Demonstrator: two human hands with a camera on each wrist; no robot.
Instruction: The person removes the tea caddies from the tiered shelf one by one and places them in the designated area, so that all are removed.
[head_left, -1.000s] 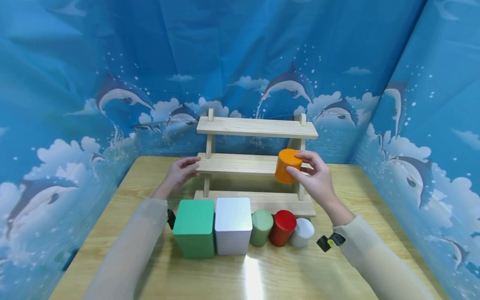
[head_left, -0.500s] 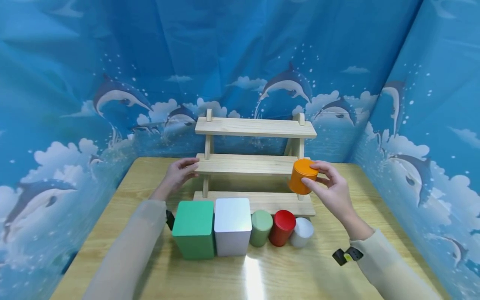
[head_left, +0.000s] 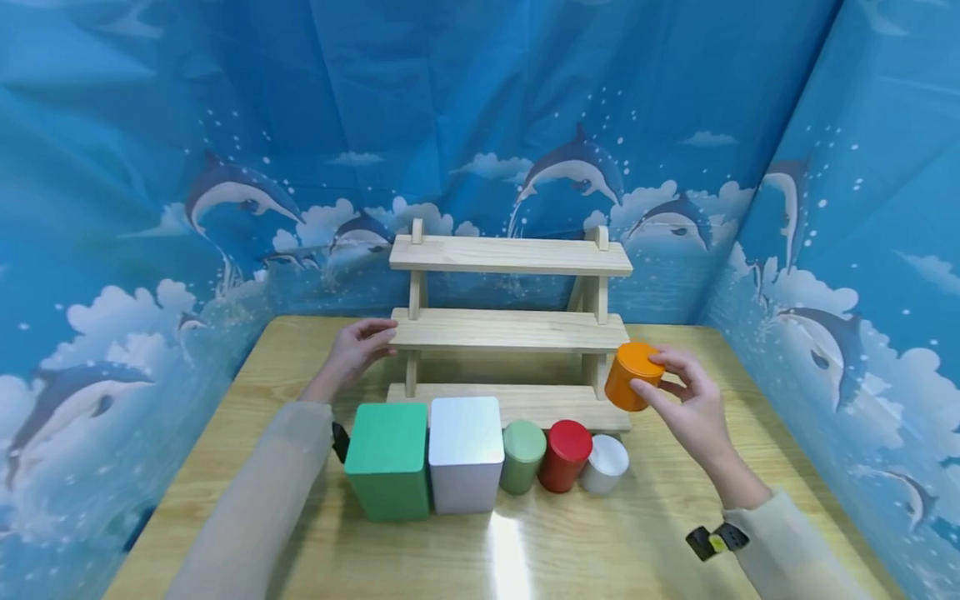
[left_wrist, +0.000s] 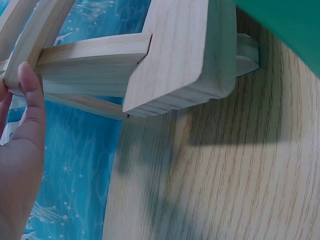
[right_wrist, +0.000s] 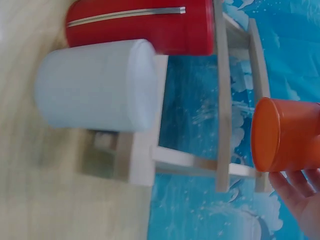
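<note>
My right hand (head_left: 693, 404) pinches an orange cylindrical tin (head_left: 633, 377) between thumb and fingers, in the air just right of the wooden tiered shelf (head_left: 510, 329). In the right wrist view the orange tin (right_wrist: 287, 135) lies sideways in the picture, fingers along its lower side. At the shelf's other end, my left hand (head_left: 358, 354) grips the left tip of the middle tier. The left wrist view shows that thumb (left_wrist: 32, 95) against the board's end, with the other fingers mostly cut off by the frame edge.
In front of the shelf stand, left to right, a green box (head_left: 387, 458), a silvery-white box (head_left: 467, 454), a pale green tin (head_left: 522, 456), a red tin (head_left: 566, 456) and a white tin (head_left: 604, 464). Dolphin-printed blue cloth (head_left: 480, 108) walls the wooden table (head_left: 420, 558) behind and at the sides.
My right hand has carried the orange tin rightward and down, from in front of the middle tier to beyond the shelf's right end. My left hand has stayed at the middle tier.
</note>
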